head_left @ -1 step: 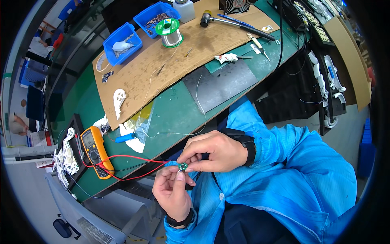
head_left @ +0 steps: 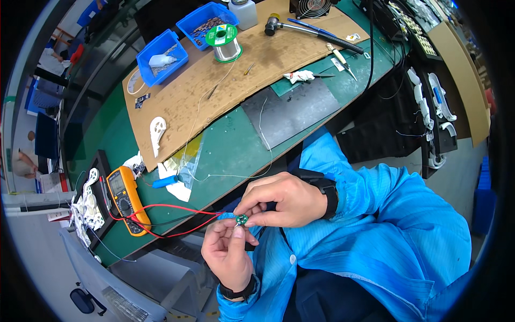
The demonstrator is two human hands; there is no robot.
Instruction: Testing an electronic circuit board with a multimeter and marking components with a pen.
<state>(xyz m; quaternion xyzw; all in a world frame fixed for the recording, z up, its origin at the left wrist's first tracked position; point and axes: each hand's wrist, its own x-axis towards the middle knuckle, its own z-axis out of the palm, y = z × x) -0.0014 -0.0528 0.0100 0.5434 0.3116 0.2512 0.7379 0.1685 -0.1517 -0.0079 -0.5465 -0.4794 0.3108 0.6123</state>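
Note:
A small green circuit board [head_left: 241, 220] is pinched between my two hands above my lap, just off the table's front edge. My left hand [head_left: 232, 252] grips its lower side between thumb and fingertips. From the right, my right hand [head_left: 284, 201] closes thumb and fingers on the same board. Red test leads [head_left: 179, 207] and a black one run from an orange multimeter [head_left: 126, 199] toward my fingers. Their far ends are hidden by my hands, so whether I hold the probes I cannot tell. Something dark shows under my right fingers, too covered to name.
Cardboard [head_left: 182, 115] covers much of the green table [head_left: 228, 145]. On it stand a solder wire spool [head_left: 225, 47], blue bins [head_left: 179, 68] and a hammer [head_left: 300, 29]. A grey plate [head_left: 292, 115] lies nearer me. Loose wire curls over the front edge.

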